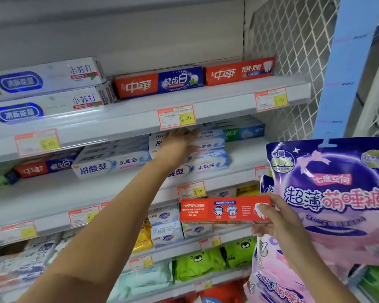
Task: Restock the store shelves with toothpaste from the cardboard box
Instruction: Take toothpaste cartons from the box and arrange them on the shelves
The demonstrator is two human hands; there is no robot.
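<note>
While the right hand [278, 219] pinches a red box [223, 209] of toothpaste by its right end, thumb on the front face and curled fingers under the lower edge, the box lies level in the air in front of the lower shelves, its printed back towards the camera. The left hand [177, 147] is stretched up and forward onto a stack of white boxes [208, 162] on the middle shelf [96, 189], just under a price tag [176, 117]; it is blurred, and whether it grips a box or only lies on the stack cannot be told. Left of that stack stand more white boxes [112, 162] of the same kind. On the top shelf [228, 101] sit a red-and-blue box [160, 84], a red carton [239, 71] beside it, and two pale cartons [46, 90] stacked at the left. Below the held box are soap packs [165, 226] and green packs [197, 263]. A purple pack [337, 193] hangs at the right, just beside the right hand, with wire mesh [293, 51] above it.
</note>
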